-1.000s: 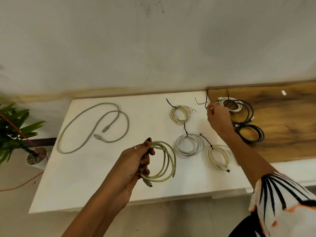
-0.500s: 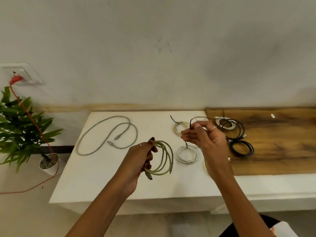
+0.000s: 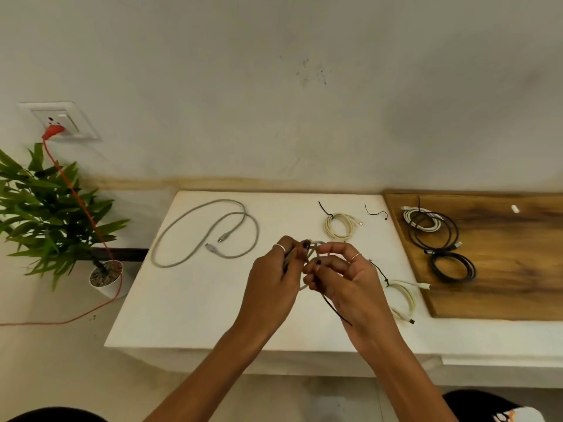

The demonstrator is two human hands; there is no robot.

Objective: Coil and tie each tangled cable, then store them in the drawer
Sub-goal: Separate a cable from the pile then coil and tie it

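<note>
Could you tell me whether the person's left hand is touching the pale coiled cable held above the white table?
Touching. The head view shows the left hand with fingers curled round the pale coiled cable, whose loop emerges directly from the grip.

- Left hand [image 3: 271,287]: thin silver ring, dark-polished nails.
- Right hand [image 3: 347,284]: thin silver ring, dark nails.
- White sleeve [image 3: 515,415] with black-and-orange print, bottom right.

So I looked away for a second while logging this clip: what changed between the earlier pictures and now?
The right hand left the far ties, carrying a black tie back to the coiled cable that the left hand grips; both hands now meet at that coil above the white table. One spare tie remains. The loose grey cable, the tied coils and the black cables lie unmoved.
</note>
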